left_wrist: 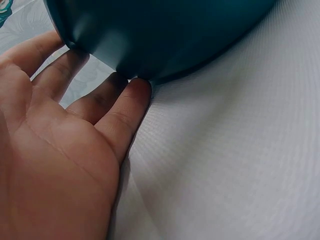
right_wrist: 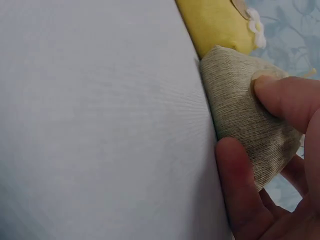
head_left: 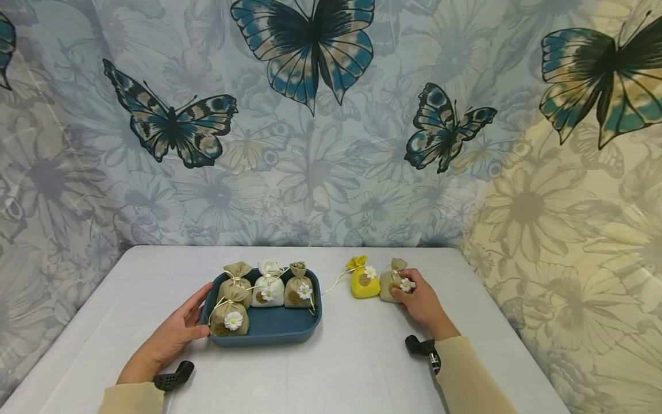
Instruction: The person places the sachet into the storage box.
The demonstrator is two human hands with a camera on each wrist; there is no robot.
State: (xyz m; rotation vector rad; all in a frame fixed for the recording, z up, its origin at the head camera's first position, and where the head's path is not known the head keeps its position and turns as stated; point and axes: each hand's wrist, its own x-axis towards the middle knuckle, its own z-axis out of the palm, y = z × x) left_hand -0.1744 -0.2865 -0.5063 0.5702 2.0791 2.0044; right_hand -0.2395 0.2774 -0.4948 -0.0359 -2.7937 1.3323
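Observation:
My right hand (head_left: 423,302) pinches a beige drawstring pouch (head_left: 391,287) with a white daisy on it, at the right of the table. The right wrist view shows the thumb on the face of the cloth and other fingers around its far side. Touching that pouch is a yellow pouch (head_left: 365,283) with its own daisy. My left hand (head_left: 173,333) rests against the left end of a blue tray (head_left: 279,338); in the left wrist view its fairly straight fingers (left_wrist: 120,120) touch the tray's wall.
Inside the tray sit a white pouch (head_left: 269,287) in the back row, a beige pouch (head_left: 299,290) at back right, another beige pouch (head_left: 235,282) at back left, and a further beige pouch (head_left: 230,316) at front left. A white cloth (head_left: 320,379) covers the table; a butterfly-print curtain (head_left: 320,190) hangs behind.

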